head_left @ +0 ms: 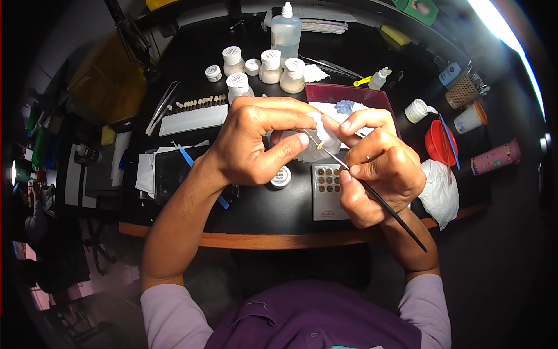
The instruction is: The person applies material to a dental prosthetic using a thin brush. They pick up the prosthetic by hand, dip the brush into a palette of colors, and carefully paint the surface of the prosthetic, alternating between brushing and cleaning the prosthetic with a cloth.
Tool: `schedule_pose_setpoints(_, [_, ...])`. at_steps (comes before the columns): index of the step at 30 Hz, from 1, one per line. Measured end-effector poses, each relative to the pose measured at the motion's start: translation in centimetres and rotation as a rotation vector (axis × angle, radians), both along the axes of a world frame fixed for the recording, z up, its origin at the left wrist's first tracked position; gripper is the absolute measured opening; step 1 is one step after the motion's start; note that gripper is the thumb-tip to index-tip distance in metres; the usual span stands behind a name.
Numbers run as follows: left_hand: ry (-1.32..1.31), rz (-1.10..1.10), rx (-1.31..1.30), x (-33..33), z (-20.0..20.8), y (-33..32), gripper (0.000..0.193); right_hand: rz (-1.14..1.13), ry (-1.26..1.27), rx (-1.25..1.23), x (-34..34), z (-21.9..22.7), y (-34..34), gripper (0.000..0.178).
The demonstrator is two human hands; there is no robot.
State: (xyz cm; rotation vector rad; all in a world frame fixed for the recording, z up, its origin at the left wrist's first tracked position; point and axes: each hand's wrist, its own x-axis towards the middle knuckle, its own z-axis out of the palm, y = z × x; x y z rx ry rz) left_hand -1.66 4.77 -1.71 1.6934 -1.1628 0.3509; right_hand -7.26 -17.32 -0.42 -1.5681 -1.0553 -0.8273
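My left hand (pixel 256 136) is closed, thumb and forefinger pinching a thin metal holder (pixel 312 138) mostly hidden by the fingers. At its tip sits a small yellowish piece (pixel 320 145) that looks like a dental crown. My right hand (pixel 386 166) grips a fine brush (pixel 381 200) with a black handle, its tip at or just beside the crown. Both hands are raised above the table, fingertips close together. Below them lie a white palette (pixel 331 214) with round wells of brownish paste and a small white-lidded jar (pixel 281 178). Behind the fingers is crumpled white tissue (pixel 328 136).
Powder jars (pixel 238 85) and a clear bottle (pixel 286 35) stand at the back. A tooth shade guide (pixel 193 119) and tweezers (pixel 161 109) lie left, near a blue-handled tool (pixel 186 156). On the right are a red bowl (pixel 435 142), a plastic bag (pixel 440 195) and a pink cylinder (pixel 495 157).
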Motion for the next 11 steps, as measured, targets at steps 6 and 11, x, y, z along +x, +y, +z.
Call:
schedule_pose_setpoints(6, [0.024, 0.007, 0.005, -0.10, -0.01, 0.05, 0.019, -0.006, 0.015, 0.019, -0.12, -0.09, 0.09, 0.023])
schedule_pose_setpoints(11, [0.009, -0.008, -0.028, -0.22, 0.28, -0.05, 0.020, -0.004, 0.027, 0.022, -0.26, -0.02, 0.11, 0.022])
